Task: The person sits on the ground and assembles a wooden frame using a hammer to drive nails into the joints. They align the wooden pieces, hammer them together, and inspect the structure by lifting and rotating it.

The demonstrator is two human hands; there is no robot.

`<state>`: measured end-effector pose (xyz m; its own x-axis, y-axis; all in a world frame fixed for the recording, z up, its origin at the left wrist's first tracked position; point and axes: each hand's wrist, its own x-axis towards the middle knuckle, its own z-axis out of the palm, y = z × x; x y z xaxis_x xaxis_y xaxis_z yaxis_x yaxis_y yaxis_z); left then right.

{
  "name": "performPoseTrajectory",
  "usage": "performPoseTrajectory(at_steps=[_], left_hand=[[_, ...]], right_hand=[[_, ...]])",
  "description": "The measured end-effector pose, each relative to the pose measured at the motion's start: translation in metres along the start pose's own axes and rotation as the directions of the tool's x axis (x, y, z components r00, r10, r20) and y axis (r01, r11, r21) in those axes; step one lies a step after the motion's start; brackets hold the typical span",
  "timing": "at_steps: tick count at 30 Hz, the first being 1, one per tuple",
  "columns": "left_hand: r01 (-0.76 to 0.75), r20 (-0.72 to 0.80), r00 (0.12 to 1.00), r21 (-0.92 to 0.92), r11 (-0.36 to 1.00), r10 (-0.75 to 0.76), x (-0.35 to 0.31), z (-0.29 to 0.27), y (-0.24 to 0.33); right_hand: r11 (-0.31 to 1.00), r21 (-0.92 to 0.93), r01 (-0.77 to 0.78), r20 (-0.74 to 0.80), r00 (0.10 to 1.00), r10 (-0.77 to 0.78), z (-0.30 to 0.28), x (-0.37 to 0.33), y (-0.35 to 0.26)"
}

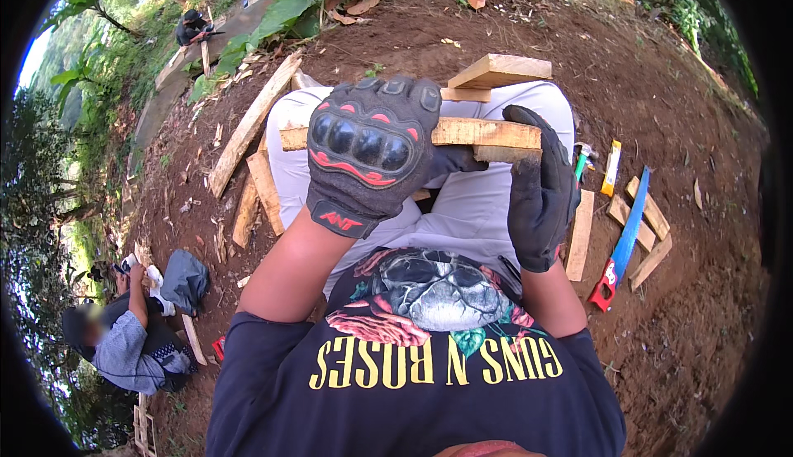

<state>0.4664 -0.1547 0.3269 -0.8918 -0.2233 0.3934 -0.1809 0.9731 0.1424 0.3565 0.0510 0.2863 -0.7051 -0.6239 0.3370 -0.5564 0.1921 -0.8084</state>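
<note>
A short wooden board (479, 132) lies crosswise over my lap, above my pale trousers (462, 201). My left hand (372, 147), in a black glove with red knuckle pads, is closed over the board's left half. My right hand (538, 189), in a plain black glove, grips the board's right end, fingers under it and thumb on top. A second, thicker wood block (500, 69) rests by my knees, beyond the held board.
A blue hand saw with a red handle (624, 242) lies on the dirt to my right among several wood offcuts (648, 217). Long planks (248, 127) lie to my left. A person (132, 341) sits lower left; another person (192, 26) crouches far off.
</note>
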Motion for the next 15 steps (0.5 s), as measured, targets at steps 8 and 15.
performPoseTrajectory(at_steps=[8, 15], left_hand=[[0.013, 0.045, 0.999, -0.021, 1.000, -0.012, 0.003, -0.005, 0.002], [-0.026, 0.128, 0.991, -0.061, 0.998, 0.034, 0.023, -0.004, -0.013]], right_hand=[[0.999, 0.025, -0.048, -0.002, 0.999, 0.048, 0.001, -0.001, -0.006], [0.982, -0.145, 0.120, -0.010, 0.992, -0.123, -0.004, 0.010, 0.005]])
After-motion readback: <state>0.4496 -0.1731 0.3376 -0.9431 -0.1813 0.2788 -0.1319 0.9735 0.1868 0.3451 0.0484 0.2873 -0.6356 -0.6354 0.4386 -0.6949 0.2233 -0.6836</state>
